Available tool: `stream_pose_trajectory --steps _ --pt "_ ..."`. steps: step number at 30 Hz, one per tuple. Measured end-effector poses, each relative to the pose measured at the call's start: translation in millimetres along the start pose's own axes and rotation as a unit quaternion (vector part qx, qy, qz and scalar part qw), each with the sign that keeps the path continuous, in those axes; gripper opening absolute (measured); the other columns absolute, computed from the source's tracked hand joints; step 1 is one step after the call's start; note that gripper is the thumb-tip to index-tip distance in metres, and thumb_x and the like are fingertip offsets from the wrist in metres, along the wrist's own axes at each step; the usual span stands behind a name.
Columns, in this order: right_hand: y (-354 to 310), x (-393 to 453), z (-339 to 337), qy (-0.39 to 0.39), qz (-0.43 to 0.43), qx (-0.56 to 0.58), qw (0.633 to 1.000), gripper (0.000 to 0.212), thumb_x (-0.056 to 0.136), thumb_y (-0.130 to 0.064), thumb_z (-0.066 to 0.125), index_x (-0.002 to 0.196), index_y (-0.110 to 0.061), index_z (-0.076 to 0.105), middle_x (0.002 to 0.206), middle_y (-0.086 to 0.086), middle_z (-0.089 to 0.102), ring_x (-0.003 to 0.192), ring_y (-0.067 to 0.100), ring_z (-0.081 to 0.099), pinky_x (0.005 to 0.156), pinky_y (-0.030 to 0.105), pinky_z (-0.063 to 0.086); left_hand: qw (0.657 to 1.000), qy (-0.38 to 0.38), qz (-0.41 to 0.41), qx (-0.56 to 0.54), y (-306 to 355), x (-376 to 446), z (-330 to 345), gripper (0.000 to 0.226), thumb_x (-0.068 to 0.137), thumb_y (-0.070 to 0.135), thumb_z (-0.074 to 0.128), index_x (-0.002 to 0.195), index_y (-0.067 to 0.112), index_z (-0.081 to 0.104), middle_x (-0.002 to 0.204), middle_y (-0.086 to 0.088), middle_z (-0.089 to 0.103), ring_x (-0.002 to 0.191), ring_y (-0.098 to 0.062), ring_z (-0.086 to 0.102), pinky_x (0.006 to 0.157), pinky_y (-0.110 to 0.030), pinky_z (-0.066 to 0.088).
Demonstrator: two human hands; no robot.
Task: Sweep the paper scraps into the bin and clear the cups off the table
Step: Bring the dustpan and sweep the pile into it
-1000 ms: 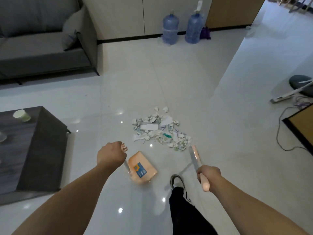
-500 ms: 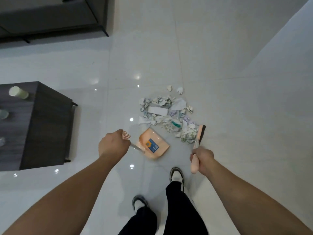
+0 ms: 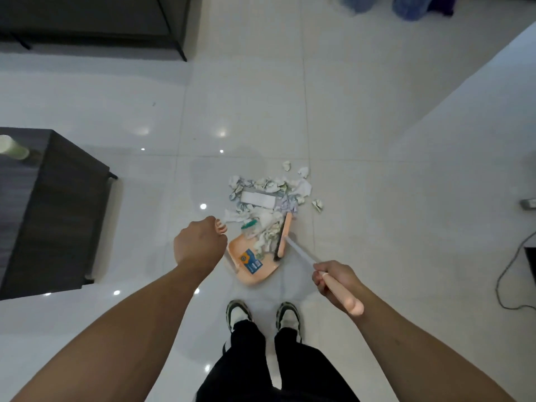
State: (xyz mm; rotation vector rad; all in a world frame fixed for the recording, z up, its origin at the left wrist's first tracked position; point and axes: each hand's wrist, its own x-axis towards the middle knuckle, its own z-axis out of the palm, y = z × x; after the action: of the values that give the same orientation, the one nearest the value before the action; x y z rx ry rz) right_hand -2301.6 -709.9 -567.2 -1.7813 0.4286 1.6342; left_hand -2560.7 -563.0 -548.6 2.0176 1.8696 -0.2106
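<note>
A pile of crumpled paper scraps point(image 3: 268, 195) lies on the white tiled floor in front of my feet. My left hand point(image 3: 200, 246) grips the handle of a peach dustpan point(image 3: 255, 264), whose mouth sits at the near edge of the pile with some scraps inside. My right hand point(image 3: 336, 281) grips the peach handle of a long brush point(image 3: 282, 239); its head rests at the pan's right side against the scraps. A pale cup point(image 3: 13, 146) stands on the dark table point(image 3: 55, 210) at the left.
A dark sofa base point(image 3: 95, 21) stands at the back left. Blue water bottles point(image 3: 412, 5) show at the top edge. A cable point(image 3: 504, 274) and a dark object lie on the floor at the right. My two shoes point(image 3: 262, 316) stand just behind the dustpan.
The brush head has swept left from the pile's right edge to the pan's mouth, pushing scraps into the dustpan. My view has tilted further down and my feet stand side by side.
</note>
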Motion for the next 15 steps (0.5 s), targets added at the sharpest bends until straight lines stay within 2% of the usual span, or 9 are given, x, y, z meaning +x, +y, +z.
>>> stream_pose_trajectory --steps 4,8,15 --pt "-18 -8 6 0.058 -0.058 -0.098 0.992 0.012 0.087 0.003 0.058 0.076 0.001 0.054 0.055 0.011 0.049 0.039 0.017 0.043 0.033 0.020 0.035 0.999 0.009 -0.018 -0.030 -1 -2 1 0.006 0.076 0.029 0.051 0.078 0.022 0.051 0.068 0.002 0.053 0.064 -0.027 0.053 0.056 -0.029 0.037" --pt "-52 -6 -3 0.111 -0.111 -0.170 0.973 0.008 0.084 0.005 0.062 0.076 0.006 0.060 0.057 0.015 0.054 0.034 0.019 0.047 0.036 0.021 0.039 0.998 0.014 -0.039 -0.042 9 -3 6 0.008 0.077 0.029 0.051 0.079 0.021 0.052 0.069 0.001 0.054 0.065 -0.028 0.054 0.057 -0.029 0.040" --pt "-159 50 -24 0.102 -0.153 -0.288 0.940 0.006 0.082 0.010 0.063 0.081 0.009 0.057 0.063 0.019 0.055 0.041 0.023 0.051 0.041 0.026 0.044 0.995 0.034 -0.082 -0.035 59 15 12 0.011 0.075 0.027 0.051 0.070 0.019 0.045 0.060 0.003 0.047 0.054 -0.025 0.045 0.051 -0.028 0.031"
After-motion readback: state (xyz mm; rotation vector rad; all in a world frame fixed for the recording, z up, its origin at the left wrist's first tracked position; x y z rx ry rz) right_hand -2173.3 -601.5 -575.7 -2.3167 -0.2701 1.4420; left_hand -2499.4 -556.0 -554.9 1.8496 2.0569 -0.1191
